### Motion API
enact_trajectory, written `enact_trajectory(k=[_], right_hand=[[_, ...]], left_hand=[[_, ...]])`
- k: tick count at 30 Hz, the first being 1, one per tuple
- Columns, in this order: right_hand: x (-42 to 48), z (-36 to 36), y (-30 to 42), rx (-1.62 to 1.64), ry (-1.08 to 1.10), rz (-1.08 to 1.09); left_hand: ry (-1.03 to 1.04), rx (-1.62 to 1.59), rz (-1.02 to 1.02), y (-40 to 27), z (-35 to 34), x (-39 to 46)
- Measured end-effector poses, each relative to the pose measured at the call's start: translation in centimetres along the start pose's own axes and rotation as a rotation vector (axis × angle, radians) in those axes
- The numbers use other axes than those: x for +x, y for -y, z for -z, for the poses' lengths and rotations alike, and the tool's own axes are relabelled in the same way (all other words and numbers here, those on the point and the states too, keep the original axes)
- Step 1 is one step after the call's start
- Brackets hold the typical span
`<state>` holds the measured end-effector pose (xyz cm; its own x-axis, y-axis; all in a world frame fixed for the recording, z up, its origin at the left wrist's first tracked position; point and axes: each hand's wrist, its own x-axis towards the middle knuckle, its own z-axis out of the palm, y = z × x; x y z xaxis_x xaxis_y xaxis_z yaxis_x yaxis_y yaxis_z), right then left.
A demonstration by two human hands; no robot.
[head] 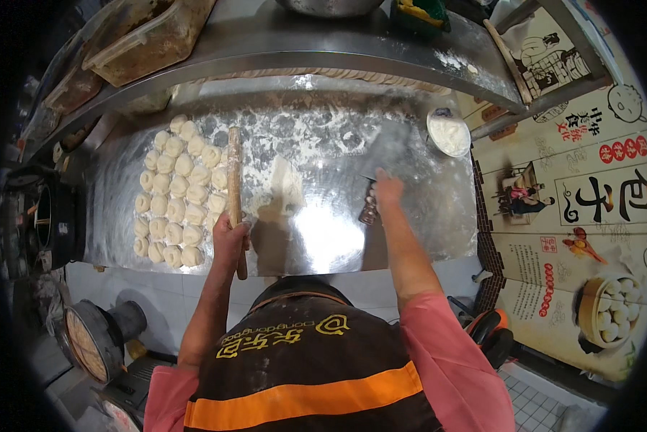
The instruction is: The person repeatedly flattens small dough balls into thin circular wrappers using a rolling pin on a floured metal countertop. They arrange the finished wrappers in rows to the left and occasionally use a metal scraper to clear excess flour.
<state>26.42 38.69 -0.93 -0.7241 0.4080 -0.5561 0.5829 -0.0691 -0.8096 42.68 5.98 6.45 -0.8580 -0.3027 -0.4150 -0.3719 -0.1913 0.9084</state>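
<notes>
My left hand (230, 232) is closed around the lower part of a wooden rolling pin (234, 173), which lies lengthwise away from me along the right side of many dough pieces (178, 186). These flattened, rounded pieces stand in rows on the floured steel worktop (431, 216). My right hand (386, 190) grips a broad metal blade (389, 146), perhaps a cleaver or scraper; the blade is blurred and its exact kind cannot be told. Its dark handle (369, 209) points towards me. Loose flour (280, 183) covers the steel between the two hands.
A bowl of flour (449, 134) stands at the worktop's right back. Above the back edge runs a steel shelf (312, 46) with a plastic tub (145, 43), a green container (421, 15) and a metal bowl (330, 6). A second wooden stick (507, 62) leans at the shelf's right end.
</notes>
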Motion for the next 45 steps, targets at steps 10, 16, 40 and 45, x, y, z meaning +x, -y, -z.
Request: enact_trajectory(k=[10, 16, 40, 45], right_hand=[[7.7, 5.0, 9.2, -0.836, -0.259, 0.568], [10.1, 5.1, 10.8, -0.894, -0.345, 0.422], [4.9, 4.5, 7.8, -0.524, 0.214, 0.217], [6.0, 4.3, 4.8, -0.328, 0.157, 0.113]], left_hand=[[-0.078, 0.046, 0.014, -0.3, 0.7, -0.1], [-0.143, -0.025, 0.043, -0.1, 0.9, -1.6], [-0.137, -0.088, 0.005, 0.7, 0.1, -2.8], [-0.135, -0.087, 0.026, 1.2, 0.5, -3.5]])
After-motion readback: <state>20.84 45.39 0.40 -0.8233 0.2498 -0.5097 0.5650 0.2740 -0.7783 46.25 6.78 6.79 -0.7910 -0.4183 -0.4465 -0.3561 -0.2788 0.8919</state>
